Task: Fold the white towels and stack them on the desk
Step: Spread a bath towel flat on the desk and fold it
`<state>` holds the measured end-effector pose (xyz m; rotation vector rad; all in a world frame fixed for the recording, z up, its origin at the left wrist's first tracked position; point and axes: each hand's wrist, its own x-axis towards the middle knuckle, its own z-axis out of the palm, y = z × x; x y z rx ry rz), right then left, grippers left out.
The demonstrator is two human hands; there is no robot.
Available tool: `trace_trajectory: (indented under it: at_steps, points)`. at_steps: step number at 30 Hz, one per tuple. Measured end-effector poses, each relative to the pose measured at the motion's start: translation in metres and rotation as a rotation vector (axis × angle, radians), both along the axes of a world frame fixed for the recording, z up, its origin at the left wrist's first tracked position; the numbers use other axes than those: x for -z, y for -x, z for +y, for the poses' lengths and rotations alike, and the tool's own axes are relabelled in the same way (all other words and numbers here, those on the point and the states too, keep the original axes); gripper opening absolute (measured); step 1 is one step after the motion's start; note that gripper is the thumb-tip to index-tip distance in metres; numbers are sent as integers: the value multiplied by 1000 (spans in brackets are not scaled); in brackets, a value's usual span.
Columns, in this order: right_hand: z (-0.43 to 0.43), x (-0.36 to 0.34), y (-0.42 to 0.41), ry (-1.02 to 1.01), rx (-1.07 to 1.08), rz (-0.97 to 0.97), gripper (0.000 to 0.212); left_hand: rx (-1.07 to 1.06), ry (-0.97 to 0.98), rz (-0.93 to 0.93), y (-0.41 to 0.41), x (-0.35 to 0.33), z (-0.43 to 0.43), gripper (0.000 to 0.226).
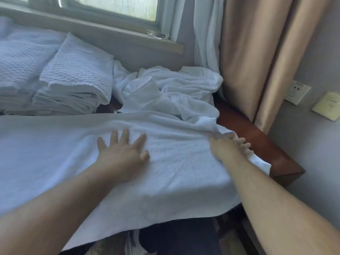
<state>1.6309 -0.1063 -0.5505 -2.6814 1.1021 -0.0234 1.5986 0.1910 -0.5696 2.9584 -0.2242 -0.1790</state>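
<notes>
Reddish wood desk (257,142) under the window (117,8) bears a spread towel (174,181); left hand (121,153) presses flat-fingered, right hand (226,146) pinches its edge.

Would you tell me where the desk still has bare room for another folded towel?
Only a bare strip of desk shows, between the spread towel and the curtain. The folded stacks and crumpled towels crowd the back.

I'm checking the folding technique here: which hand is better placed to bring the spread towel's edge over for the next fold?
Right. The right hand already grips the spread towel at its edge, while the left hand lies flat mid-towel, suited to anchoring.
</notes>
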Motion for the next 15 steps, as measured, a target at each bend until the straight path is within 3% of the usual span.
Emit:
trace_trajectory:
  at_steps: [3,5,7,9,12,15]
  points:
    - [-22,-8,-8,-48,175,89,89,2,-21,16,4,0,-7,61]
    - [-16,-6,-12,104,58,2,67,6,-21,6,3,-4,-10,62]
    - [12,0,-11,285,-209,-291,45,68,-48,-75,2,-10,-11,62]
    - [51,9,-6,307,-463,-574,29,141,-43,-206,2,-12,-9,60]
    - [83,10,-3,281,-583,-804,20,149,127,-326,6,-6,-2,57]
    - [82,2,0,466,-804,-992,14,130,153,-280,4,2,6,57]
